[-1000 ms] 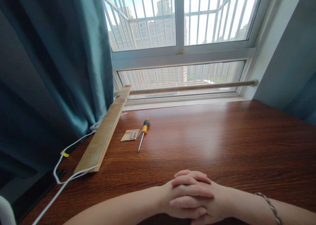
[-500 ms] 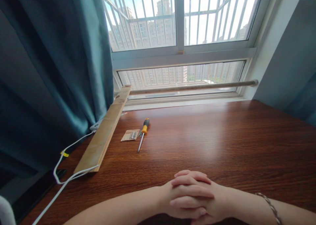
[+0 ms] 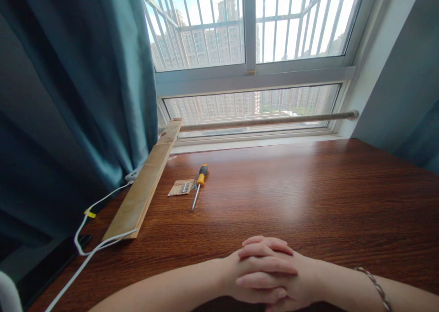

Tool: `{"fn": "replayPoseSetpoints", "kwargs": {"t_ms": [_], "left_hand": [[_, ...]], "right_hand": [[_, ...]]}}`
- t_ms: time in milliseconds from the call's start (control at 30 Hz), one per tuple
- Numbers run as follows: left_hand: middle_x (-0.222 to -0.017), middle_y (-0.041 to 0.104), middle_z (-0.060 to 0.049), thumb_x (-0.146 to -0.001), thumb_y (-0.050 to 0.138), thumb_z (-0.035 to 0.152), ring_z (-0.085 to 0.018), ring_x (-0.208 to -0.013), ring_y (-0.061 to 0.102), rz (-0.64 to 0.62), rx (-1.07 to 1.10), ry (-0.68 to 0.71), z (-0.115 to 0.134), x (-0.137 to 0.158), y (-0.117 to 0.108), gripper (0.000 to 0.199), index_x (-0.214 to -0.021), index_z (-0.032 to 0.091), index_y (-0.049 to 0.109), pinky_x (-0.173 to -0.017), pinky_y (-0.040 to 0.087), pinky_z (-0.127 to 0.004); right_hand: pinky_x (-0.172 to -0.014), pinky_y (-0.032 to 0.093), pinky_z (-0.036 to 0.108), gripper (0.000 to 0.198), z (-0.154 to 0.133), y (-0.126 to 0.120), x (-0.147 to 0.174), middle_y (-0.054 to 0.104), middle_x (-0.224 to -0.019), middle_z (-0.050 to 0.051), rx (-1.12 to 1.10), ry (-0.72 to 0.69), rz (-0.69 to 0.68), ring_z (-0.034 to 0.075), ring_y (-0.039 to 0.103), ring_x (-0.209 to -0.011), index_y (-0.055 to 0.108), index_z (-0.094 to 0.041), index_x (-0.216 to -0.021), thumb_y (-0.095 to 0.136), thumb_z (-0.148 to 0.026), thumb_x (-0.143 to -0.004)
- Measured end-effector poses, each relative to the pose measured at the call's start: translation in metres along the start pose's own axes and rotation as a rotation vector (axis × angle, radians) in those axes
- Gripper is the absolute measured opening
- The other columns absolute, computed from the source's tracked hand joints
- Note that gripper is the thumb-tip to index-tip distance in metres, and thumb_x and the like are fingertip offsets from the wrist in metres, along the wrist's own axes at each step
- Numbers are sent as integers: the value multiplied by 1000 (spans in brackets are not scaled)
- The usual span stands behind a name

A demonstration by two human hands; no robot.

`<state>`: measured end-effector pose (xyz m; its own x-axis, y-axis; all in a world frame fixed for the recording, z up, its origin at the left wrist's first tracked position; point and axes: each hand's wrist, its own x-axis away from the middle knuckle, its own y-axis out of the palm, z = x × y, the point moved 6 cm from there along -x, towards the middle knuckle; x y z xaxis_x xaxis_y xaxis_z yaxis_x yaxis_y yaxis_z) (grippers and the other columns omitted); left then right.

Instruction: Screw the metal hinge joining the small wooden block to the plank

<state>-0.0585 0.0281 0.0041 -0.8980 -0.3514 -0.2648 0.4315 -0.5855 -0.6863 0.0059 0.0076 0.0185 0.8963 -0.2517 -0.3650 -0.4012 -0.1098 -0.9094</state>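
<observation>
Left hand [image 3: 240,273]: low at near side of table [image 3: 308,207], clasped with right hand [image 3: 303,275]; forearm comes in from left.
Right hand: locked into left one; forearm from right, bracelet [image 3: 376,287] round wrist.
Fingers: interlaced, together, folded over the opposite hand, both sides alike. Palms hidden. Can't tell if hands touch the tabletop.
Screwdriver [image 3: 200,182]: lying on table, left of centre, beyond the hands and well apart from them. Black and yellow handle toward window, metal shaft angled back toward the person.
Packet [image 3: 176,188]: flat on table, just left of screwdriver; brownish, with a patch of small dark and light marks, too small to read.
Metal bits [image 3: 194,185]: small, between packet and screwdriver handle; look like screws, exact count unclear.
Wooden board [image 3: 140,188]: long, along left side of table, far end up by window, near end toward the person.
White cable [image 3: 76,274]: loops left of board, part lying over its near end; yellow tag [image 3: 90,214] on it.
White block [image 3: 133,172]: behind board, partly hidden, at foot of blue curtain [image 3: 85,97].
Window [image 3: 202,33]: beyond table, bars outside; rod [image 3: 267,121] across its lower part.
</observation>
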Motion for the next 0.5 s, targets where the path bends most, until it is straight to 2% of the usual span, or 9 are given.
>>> {"fn": "replayPoseSetpoints", "kwargs": {"t_ms": [133,267,500], "left_hand": [[-119,63,2,-83,48,45,-23,-125,44,57,-11,90,4,-2,-2,50,-132,40,46,-105,31,-38],[-116,64,4,-83,47,45,-23,-123,46,50,-17,58,7,-3,-5,46,-129,41,49,-104,33,-37],[-116,64,3,-83,47,45,-23,-124,46,67,-17,88,5,-2,-4,49,-132,41,46,-105,32,-39]], "right_hand": [[-113,21,42,66,0,1,1,18,-151,3,-3,-8,-5,24,16,-138,29,-31,-143,54,-47,-84],[-113,20,43,69,2,4,1,16,-151,1,-18,20,-22,24,15,-138,26,-35,-143,56,-50,-82],[-114,16,42,65,1,4,0,20,-149,5,-5,-11,-28,22,14,-139,29,-30,-142,53,-51,-85]]}}
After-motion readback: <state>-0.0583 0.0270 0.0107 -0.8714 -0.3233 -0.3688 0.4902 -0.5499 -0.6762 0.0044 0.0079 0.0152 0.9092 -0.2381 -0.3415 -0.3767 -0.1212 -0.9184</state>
